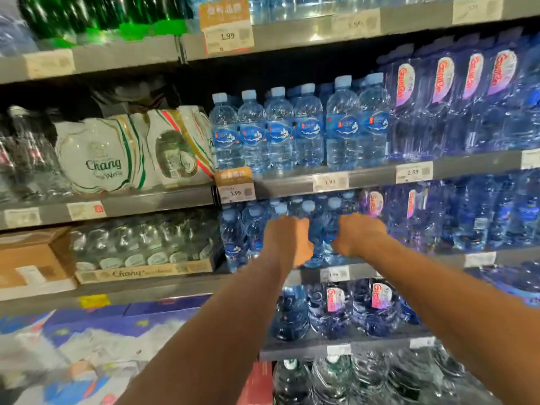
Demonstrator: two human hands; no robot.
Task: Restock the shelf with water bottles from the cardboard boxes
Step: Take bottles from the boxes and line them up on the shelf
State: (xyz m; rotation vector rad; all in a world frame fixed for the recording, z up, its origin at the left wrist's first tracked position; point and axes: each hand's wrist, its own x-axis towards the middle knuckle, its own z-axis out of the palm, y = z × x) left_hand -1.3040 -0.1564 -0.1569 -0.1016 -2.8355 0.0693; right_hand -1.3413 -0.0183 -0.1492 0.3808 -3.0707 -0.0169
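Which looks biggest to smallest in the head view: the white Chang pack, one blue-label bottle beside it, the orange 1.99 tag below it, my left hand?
1. white Chang pack
2. blue-label bottle and left hand: about alike, and the hand is nearer the camera, so unranked
3. orange 1.99 tag

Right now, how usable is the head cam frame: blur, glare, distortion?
Head view: middle-shelf water bottles fairly sharp; left hand and right hand motion-blurred, grip unreadable; picture's lower-left corner smeared; shelf rails bow from wide-angle distortion; faint glare on the top shelf rail.
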